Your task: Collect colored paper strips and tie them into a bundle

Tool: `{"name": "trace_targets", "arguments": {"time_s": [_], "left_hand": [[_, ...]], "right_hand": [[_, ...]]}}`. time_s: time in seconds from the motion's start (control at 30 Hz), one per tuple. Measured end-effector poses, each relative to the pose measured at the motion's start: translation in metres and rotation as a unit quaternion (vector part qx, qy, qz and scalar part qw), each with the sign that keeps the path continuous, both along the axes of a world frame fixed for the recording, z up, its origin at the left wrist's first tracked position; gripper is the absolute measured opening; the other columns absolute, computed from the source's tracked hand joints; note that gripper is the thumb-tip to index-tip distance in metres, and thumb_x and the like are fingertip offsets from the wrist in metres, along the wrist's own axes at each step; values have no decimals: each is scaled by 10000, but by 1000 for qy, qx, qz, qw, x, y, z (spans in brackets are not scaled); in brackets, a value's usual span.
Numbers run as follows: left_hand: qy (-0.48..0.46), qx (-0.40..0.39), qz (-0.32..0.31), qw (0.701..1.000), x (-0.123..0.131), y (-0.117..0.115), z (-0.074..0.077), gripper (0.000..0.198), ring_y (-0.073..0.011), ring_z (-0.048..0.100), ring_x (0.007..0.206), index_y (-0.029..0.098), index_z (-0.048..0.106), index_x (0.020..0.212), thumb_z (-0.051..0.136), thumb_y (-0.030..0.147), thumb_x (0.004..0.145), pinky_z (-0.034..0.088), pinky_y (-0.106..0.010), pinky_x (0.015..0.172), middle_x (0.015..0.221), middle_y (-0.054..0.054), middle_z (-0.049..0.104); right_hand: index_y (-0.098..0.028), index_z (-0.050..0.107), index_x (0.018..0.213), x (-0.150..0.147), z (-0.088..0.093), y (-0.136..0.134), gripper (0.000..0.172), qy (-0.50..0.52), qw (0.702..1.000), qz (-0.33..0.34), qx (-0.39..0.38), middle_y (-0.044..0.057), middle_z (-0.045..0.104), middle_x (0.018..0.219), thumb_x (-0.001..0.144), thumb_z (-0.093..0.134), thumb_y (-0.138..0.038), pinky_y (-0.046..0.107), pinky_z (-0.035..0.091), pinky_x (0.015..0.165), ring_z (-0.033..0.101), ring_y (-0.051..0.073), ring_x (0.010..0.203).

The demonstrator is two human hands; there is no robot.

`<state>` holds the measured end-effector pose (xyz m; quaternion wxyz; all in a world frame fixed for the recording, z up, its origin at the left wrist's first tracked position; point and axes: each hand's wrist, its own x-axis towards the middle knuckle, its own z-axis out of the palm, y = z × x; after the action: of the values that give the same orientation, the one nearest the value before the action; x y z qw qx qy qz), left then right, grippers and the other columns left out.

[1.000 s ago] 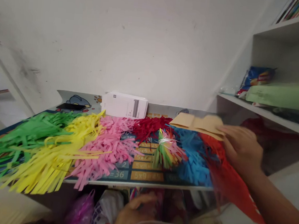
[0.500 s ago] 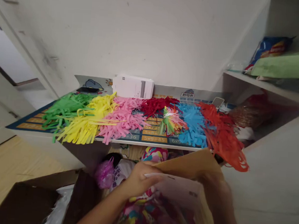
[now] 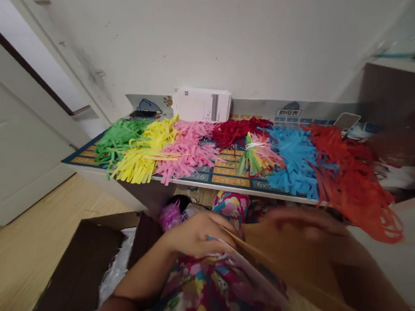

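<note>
My left hand [image 3: 200, 233] pinches the near left edge of a brown paper piece [image 3: 293, 257], together with the edge of a thin pale sheet [image 3: 255, 271]. Over the far side of the brown paper, my right hand [image 3: 308, 225] is bent round its upper edge, with its fingers smeared by motion. Whether the paper is an envelope or a bag I cannot tell. Just beyond my hands, on a narrow desk [image 3: 101, 168], lie fringed paper tassels: green [image 3: 122, 138], yellow [image 3: 144, 152], pink [image 3: 189, 151], dark red [image 3: 240, 132], blue [image 3: 294, 158], orange-red [image 3: 357, 183] and a tied multicoloured bunch [image 3: 260, 155].
A stack of white cards [image 3: 200, 105] with a barcode leans on the wall. Beside it is a dark phone-like object [image 3: 143, 114]. An open cardboard box [image 3: 78, 260] stands at lower left, near a purple plastic bag [image 3: 170, 216]. Shelving [image 3: 404, 66] rises at right.
The view has shifted right and down. The brown paper has tilted, its far end swinging lower and to the right. My right hand has come up over its upper edge; my left hand keeps its pinch.
</note>
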<state>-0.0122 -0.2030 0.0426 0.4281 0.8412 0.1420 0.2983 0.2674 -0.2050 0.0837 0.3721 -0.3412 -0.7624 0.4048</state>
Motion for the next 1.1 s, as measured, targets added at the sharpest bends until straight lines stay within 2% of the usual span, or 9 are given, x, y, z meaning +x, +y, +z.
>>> {"name": "trace_targets", "arguments": {"time_s": [0.13,0.27,0.33,0.43,0.57,0.63,0.77,0.9,1.1], "left_hand": [[75,-51,-70,993,10,22,1,611,-214,719,884,190,768,745,442,682,902,547,-273,846,894,-143,755],[64,-70,-69,993,15,26,-3,587,-209,728,859,194,776,749,484,685,883,550,-275,855,838,-120,763],[49,-63,-40,996,4,20,-4,487,-234,720,991,177,796,820,552,590,900,531,-290,926,1035,-152,757],[29,-42,27,998,-30,6,0,339,-321,508,1350,156,809,869,618,433,911,410,-377,1111,1491,-168,487],[-8,-42,68,997,-58,-12,6,223,-325,473,1378,167,804,941,621,293,922,469,-373,1061,1568,-139,361],[-7,-47,82,995,-52,-19,8,208,-321,485,1368,164,802,954,632,277,913,484,-355,1045,1548,-142,400],[-31,-49,188,980,-26,-20,7,183,-336,315,1469,179,811,902,677,302,880,317,-424,1189,1573,-99,371],[-93,-57,208,972,-21,-12,0,183,-340,440,1401,188,813,879,732,345,830,379,-431,1146,1573,-115,376],[-70,-110,241,962,-30,-12,-4,360,-204,711,768,119,791,786,703,465,834,552,-287,769,830,-109,775]], "right_hand": [[-296,701,1208,-43,1,24,312,-87,954,272,86,66,482,1500,926,605,-389,429,330,1143,450,229,1379],[-234,756,878,-54,5,29,199,-90,929,337,123,65,660,1294,921,628,-381,412,284,1173,556,210,1269],[-228,740,815,-36,9,31,265,-110,945,289,105,54,724,1156,934,597,-417,389,399,1100,613,217,1185],[-257,733,855,9,13,32,284,-165,976,39,134,33,759,918,959,530,-426,335,539,833,699,214,917],[-281,743,850,40,17,19,279,-285,897,-232,244,36,744,780,919,529,-447,327,451,549,675,229,663],[-268,752,868,31,17,10,310,-302,890,-231,253,40,743,771,917,508,-453,319,430,521,676,232,648],[-250,747,909,0,15,-3,296,-218,943,-180,174,22,751,809,933,499,-410,291,503,604,695,198,696],[-260,750,859,-15,7,0,254,-138,973,-154,101,9,747,796,900,564,-428,281,536,626,692,189,696],[-251,760,863,-31,-2,15,278,-78,988,-135,18,17,736,764,878,601,-478,269,517,537,678,195,659]]}}
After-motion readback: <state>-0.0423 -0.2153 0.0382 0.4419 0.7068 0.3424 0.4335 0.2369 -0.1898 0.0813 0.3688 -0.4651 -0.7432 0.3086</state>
